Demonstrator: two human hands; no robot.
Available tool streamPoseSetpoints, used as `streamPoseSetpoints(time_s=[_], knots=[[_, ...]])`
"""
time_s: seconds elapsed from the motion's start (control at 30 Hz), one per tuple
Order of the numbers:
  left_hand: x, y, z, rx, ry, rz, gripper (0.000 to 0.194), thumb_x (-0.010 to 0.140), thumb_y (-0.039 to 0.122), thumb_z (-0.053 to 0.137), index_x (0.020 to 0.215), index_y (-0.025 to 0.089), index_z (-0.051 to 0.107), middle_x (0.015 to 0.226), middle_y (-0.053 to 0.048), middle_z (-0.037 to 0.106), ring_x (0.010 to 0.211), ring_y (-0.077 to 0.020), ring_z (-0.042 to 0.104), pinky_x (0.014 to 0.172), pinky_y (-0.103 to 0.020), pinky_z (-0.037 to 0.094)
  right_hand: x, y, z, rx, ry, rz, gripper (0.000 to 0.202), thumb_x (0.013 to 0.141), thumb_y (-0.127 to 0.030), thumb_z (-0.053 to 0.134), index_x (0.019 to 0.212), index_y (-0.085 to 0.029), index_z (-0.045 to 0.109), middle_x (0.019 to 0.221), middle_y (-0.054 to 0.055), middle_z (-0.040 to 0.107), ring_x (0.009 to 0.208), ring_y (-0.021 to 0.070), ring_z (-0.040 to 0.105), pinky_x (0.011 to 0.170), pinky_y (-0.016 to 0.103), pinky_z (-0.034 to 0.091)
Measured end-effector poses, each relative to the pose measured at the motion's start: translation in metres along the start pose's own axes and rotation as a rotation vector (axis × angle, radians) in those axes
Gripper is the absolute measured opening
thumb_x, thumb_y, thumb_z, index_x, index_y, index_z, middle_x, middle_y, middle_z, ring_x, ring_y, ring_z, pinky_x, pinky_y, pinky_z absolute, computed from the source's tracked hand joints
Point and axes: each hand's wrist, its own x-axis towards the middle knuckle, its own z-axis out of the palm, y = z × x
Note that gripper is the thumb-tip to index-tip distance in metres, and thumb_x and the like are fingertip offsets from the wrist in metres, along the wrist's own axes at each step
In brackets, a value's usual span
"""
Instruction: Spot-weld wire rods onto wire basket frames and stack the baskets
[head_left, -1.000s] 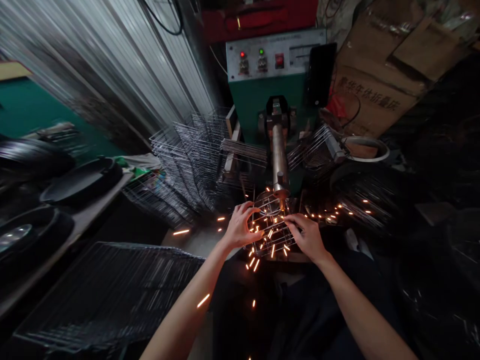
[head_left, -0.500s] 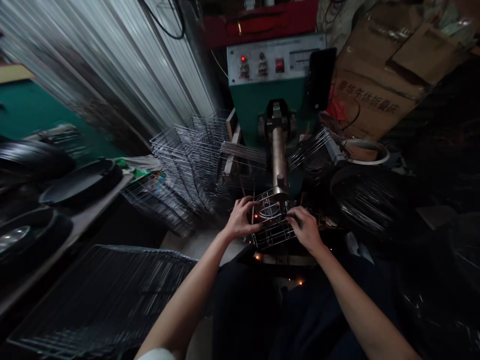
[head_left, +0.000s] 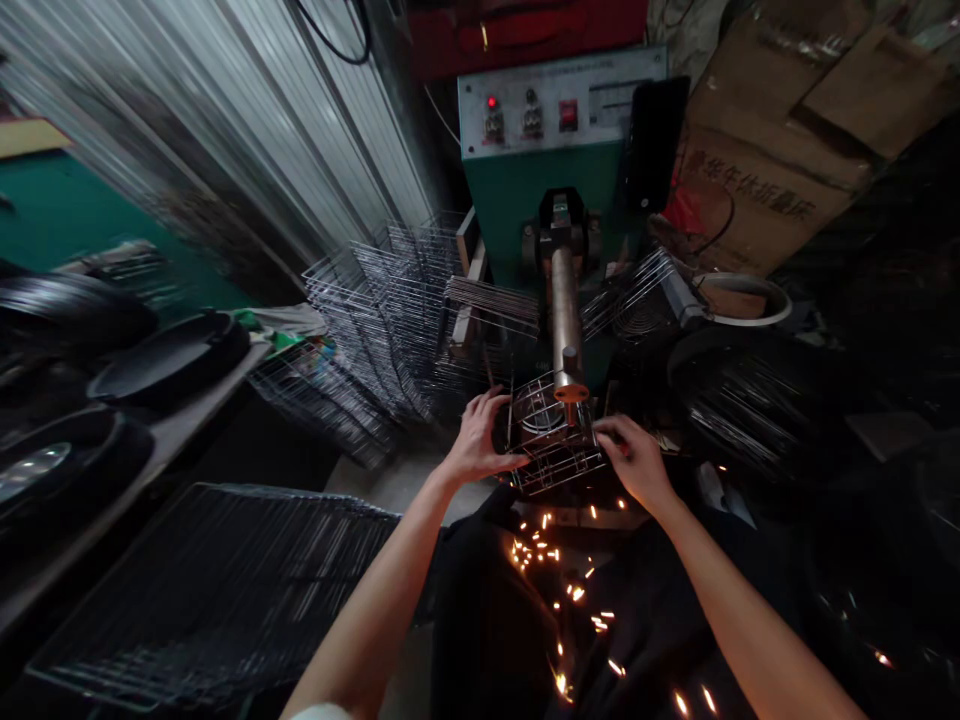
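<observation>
A small wire rack (head_left: 551, 465) with a ring in it sits under the metal arm (head_left: 567, 330) of a green spot welder (head_left: 510, 190). My left hand (head_left: 480, 440) grips the rack's left side, thumb along the near edge and fingers at the far corner. At the rack's right side my right hand (head_left: 634, 455) has its fingers pinched together against the wire frame. The welder's tip comes down on the rack near its right side and glows orange. Bright sparks (head_left: 536, 550) fly below the rack, over my dark-clothed lap.
Stacks of wire grids (head_left: 375, 320) stand left of the welder; another wire stack (head_left: 217, 590) lies at lower left. Black round pans (head_left: 169, 370) rest on a ledge at far left. Bundled rods lie in a dark basin (head_left: 750, 400) at right, before a cardboard box (head_left: 750, 200).
Many sparks now spray down where only a few showed before, and the welder's tip has turned orange. My right hand has shifted slightly right along the rack's edge.
</observation>
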Motion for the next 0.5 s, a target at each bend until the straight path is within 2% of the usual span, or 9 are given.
streamPoseSetpoints(time_s=[0.07,0.13,0.2,0.23,0.27,0.33,0.43,0.5], knots=[[-0.021,-0.022,0.008,-0.135,0.033,-0.072,0.126,0.051,0.052,0.09,0.153,0.027,0.019,0.162,-0.016,0.017,0.149,-0.0406,0.019,0.119,-0.06,0.024,-0.019,0.007,-0.016,0.131,-0.009,0.161,0.024,0.095,-0.041,0.058,0.1,-0.019,0.068,0.098,0.009,0.07,0.092,0.0247,0.067,0.08,0.037,0.053],[-0.041,-0.044,0.023,-0.37,0.008,-0.206,0.143,0.05,0.054,0.089,0.155,0.031,-0.006,0.164,-0.018,0.008,0.15,-0.0411,0.018,0.116,-0.061,0.03,-0.039,0.011,-0.03,0.284,-0.004,0.345,0.033,0.09,-0.05,0.066,0.1,-0.019,0.065,0.098,0.011,0.071,0.085,0.0253,0.069,0.074,0.037,0.056],[-0.054,-0.057,0.041,-0.635,-0.037,-0.327,0.148,0.054,0.055,0.087,0.15,0.038,-0.025,0.165,-0.018,0.005,0.15,-0.0384,0.024,0.109,-0.059,0.041,-0.057,0.009,-0.037,0.377,0.019,0.489,0.041,0.083,-0.054,0.074,0.099,-0.019,0.061,0.093,0.011,0.072,0.075,0.0239,0.07,0.066,0.034,0.057],[-0.057,-0.059,0.049,-0.741,-0.049,-0.364,0.147,0.056,0.054,0.086,0.148,0.04,-0.028,0.165,-0.018,0.006,0.148,-0.0369,0.028,0.106,-0.057,0.045,-0.063,0.005,-0.039,0.399,0.033,0.535,0.043,0.08,-0.055,0.078,0.097,-0.019,0.06,0.089,0.01,0.072,0.071,0.0223,0.069,0.063,0.032,0.057],[-0.058,-0.06,0.056,-0.818,-0.055,-0.381,0.144,0.058,0.053,0.085,0.148,0.041,-0.026,0.165,-0.018,0.008,0.147,-0.0355,0.032,0.105,-0.056,0.047,-0.067,0.0,-0.039,0.416,0.041,0.564,0.045,0.078,-0.054,0.08,0.096,-0.019,0.059,0.085,0.009,0.072,0.067,0.0205,0.067,0.06,0.029,0.056],[-0.056,-0.056,0.061,-0.898,-0.042,-0.384,0.136,0.06,0.049,0.084,0.153,0.04,-0.014,0.162,-0.016,0.018,0.143,-0.0338,0.039,0.106,-0.054,0.046,-0.07,-0.015,-0.036,0.453,0.029,0.593,0.045,0.076,-0.053,0.083,0.091,-0.019,0.059,0.079,0.008,0.07,0.059,0.0168,0.062,0.053,0.025,0.052],[-0.057,-0.046,0.054,-0.93,0.008,-0.385,0.123,0.058,0.045,0.086,0.154,0.035,0.009,0.155,-0.015,0.03,0.136,-0.032,0.047,0.107,-0.052,0.046,-0.067,-0.041,-0.03,0.527,-0.053,0.632,0.043,0.074,-0.05,0.085,0.087,-0.018,0.059,0.073,0.005,0.066,0.048,0.0122,0.054,0.042,0.02,0.043],[-0.065,-0.036,0.045,-0.944,0.056,-0.377,0.12,0.055,0.044,0.088,0.151,0.033,0.016,0.153,-0.015,0.033,0.132,-0.0314,0.051,0.105,-0.052,0.048,-0.066,-0.059,-0.031,0.588,-0.109,0.661,0.042,0.074,-0.049,0.085,0.091,-0.019,0.061,0.068,0.002,0.063,0.04,0.0088,0.047,0.036,0.018,0.036]])
